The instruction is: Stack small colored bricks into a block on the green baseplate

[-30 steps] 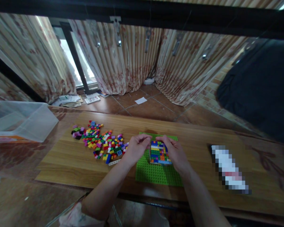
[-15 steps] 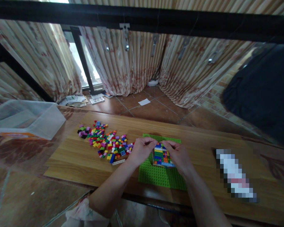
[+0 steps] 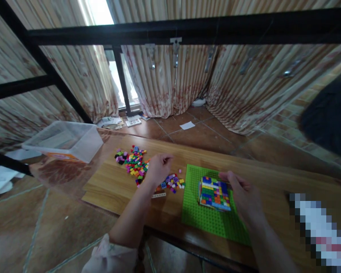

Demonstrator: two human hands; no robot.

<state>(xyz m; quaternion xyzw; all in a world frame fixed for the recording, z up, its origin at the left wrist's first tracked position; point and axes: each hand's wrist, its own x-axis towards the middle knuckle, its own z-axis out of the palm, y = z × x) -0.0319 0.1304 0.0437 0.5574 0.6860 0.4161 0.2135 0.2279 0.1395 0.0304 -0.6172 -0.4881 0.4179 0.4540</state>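
A block of many-coloured small bricks (image 3: 214, 192) stands on a green studded baseplate (image 3: 210, 220) on the wooden board. My right hand (image 3: 244, 197) rests at the block's right side, fingers curled loosely, the thumb and forefinger near its far top edge. My left hand (image 3: 158, 168) is over the pile of loose coloured bricks (image 3: 136, 163) to the left, fingers curled down into the pile; what they pinch is hidden. A long white brick (image 3: 158, 195) lies near my left wrist.
A clear plastic tub (image 3: 64, 141) sits at the far left on the table. A blurred white object (image 3: 321, 231) lies at the right. Black metal bars (image 3: 170, 32) cross overhead; curtains and tiled floor lie beyond the wooden board (image 3: 113, 185).
My left hand left the brick block and moved left onto the loose pile. The right hand stays by the block. The camera turned left, shifting everything to the right.
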